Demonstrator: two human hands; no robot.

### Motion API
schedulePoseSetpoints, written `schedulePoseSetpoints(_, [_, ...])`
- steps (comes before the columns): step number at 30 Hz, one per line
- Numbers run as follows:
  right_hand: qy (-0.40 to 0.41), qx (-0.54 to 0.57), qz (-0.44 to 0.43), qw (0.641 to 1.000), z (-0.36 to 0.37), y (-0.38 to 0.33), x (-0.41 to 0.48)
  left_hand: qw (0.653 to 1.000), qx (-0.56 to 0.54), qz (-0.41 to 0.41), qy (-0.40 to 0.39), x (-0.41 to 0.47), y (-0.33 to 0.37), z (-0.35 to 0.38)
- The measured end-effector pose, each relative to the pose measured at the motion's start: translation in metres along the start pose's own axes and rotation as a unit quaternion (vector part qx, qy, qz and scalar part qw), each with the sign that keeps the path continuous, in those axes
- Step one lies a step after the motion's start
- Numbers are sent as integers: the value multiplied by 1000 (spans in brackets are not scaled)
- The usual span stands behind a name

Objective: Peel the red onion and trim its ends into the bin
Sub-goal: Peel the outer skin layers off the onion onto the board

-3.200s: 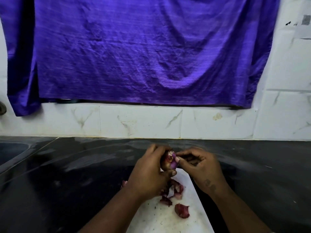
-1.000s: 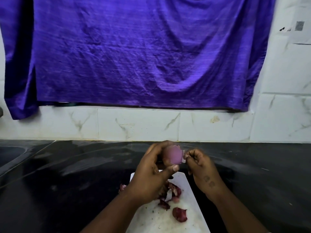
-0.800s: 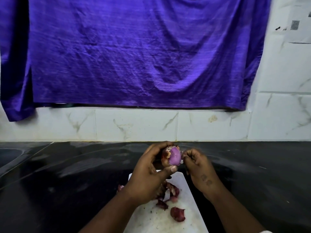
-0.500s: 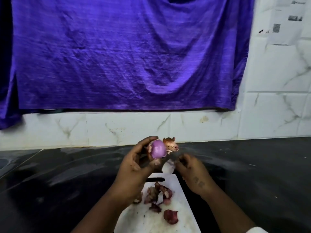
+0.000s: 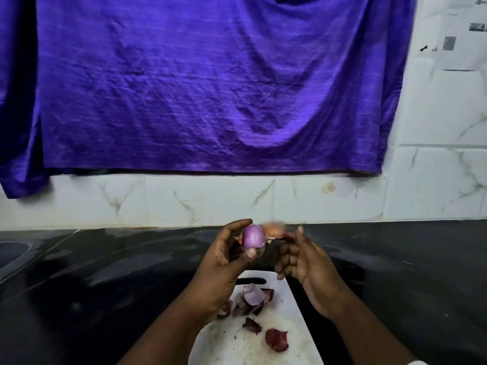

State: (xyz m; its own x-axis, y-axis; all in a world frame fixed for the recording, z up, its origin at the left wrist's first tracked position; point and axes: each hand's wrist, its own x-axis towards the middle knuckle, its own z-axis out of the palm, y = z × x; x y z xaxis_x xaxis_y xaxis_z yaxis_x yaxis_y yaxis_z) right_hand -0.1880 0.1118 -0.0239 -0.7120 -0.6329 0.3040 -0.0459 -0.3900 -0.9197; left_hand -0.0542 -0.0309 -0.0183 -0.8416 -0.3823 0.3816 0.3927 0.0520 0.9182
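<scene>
Above the far edge of the white cutting board [image 5: 295, 346], the red onion [image 5: 252, 238] is held up in the air by the left hand [image 5: 224, 264]. Its fingers [image 5: 238, 225] curl over the top of the bulb and the thumb presses it from below, so the grip is closed firmly around it. The side turned to the camera is already bare, smooth and purple. The long axis of the onion seems to run about left to right, and one end points toward the right hand [image 5: 308, 264].

At that end a loose flap of skin [image 5: 274, 230] stands out, just beside the right fingertips. The right hand is the nearer one to this flap; its palm faces the onion and its fingers [image 5: 286, 259] are half bent. It is blurred, so I cannot tell if it pinches the flap or only touches it.

I judge that the next move is to pull this flap off, away from the bulb to the right. Torn peel pieces [image 5: 253, 299] lie on the board, which rests on the black bench [image 5: 105, 272]. No bin is in view.
</scene>
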Motion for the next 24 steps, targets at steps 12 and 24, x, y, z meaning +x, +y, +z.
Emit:
schedulePoseSetpoints(12, [-17, -11, -56, 998, 3, 5, -1, 997, 63, 19, -36, -5, -4, 7])
schedulePoseSetpoints(24, [0, -194, -40, 980, -14, 19, 11, 999, -23, 47, -14, -2, 1, 5])
